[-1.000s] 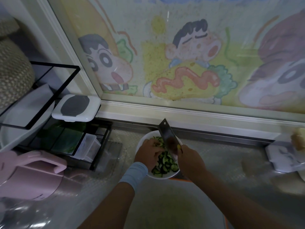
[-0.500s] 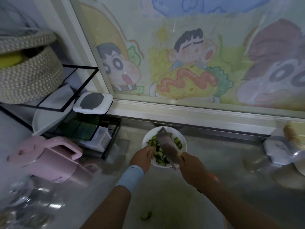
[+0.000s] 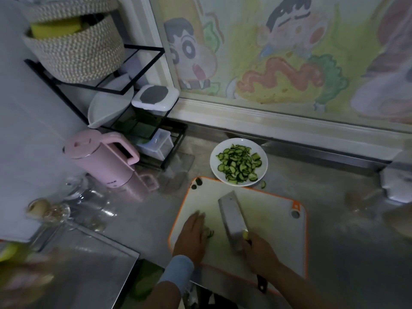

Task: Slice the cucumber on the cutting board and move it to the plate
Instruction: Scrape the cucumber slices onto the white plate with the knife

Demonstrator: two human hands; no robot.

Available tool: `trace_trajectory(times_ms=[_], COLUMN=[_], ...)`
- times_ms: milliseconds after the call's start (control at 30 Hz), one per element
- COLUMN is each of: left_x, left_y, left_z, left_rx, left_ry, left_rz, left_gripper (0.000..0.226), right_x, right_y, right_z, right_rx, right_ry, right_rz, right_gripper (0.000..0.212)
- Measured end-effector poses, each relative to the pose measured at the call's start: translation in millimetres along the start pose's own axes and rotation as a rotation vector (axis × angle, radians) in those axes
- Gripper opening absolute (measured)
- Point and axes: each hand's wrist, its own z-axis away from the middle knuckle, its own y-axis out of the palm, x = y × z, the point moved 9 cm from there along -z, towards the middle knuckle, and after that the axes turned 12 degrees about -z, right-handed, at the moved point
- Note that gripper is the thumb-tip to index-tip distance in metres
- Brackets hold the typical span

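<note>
Most cucumber slices [image 3: 238,163] lie on the plate [image 3: 214,169]; a few remain on the cutting board [image 3: 267,219] beside your flat, straight-fingered left hand [image 3: 191,235]. Your right hand [image 3: 259,253] grips the cleaver [image 3: 231,217]. The slices are probably light, wet and slippery: sweep them onto the blade rather than pinching.

Your left grip [image 3: 191,237] lies flat, palm down, fingers straight. Your right grip [image 3: 259,253] curls round the handle of the grey broad-bladed steel cleaver [image 3: 231,219].

Open counter [image 3: 347,241] lies right of the cutting board [image 3: 267,219] — plate [image 3: 214,168] at its far edge, pink kettle [image 3: 104,161] standing left.
</note>
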Motion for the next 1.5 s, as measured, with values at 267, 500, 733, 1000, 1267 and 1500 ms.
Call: trace_trajectory(times_ms=[267, 500, 733, 1000, 1267, 1500], left_x=[-14.9, -25.3, -70.3, -123.1, -149.3, -118.1], left_y=[32.3, 27.9, -40.1, -106.3, -108.2, -94.5], left_z=[30.9, 27.2, -31.3, -131.8, -216.4, -251.0], left_rx=[0.055, 0.022, -0.135, -0.217, -0.045, 0.003], left_ry=[0.032, 0.07, 0.218, 0.256, 0.217, 0.053], left_rz=[-0.108, -0.018, -0.015, 0.08, 0.151, 0.208], left_gripper=[0.07, 0.072, 0.063, 0.042, 0.017, 0.02], right_x=[7.5, 18.6, 64.1, 113.2, 128.7, 112.3], right_y=[50.9, 66.7, -2.2, -93.4, -141.6, -166.3], right_z=[-1.2, -10.0, -29.7, -77.3, -120.0, -145.5], right_rx=[0.086, 0.136, -0.049, -0.144, -0.133, -0.173], right_ry=[-0.033, 0.004, -0.023, -0.065, -0.026, -0.03], right_rz=[0.151, 0.025, -0.128, -0.105, -0.005, 0.229], right_gripper=[0.039, 0.028, 0.028, 0.037, 0.024, 0.022])
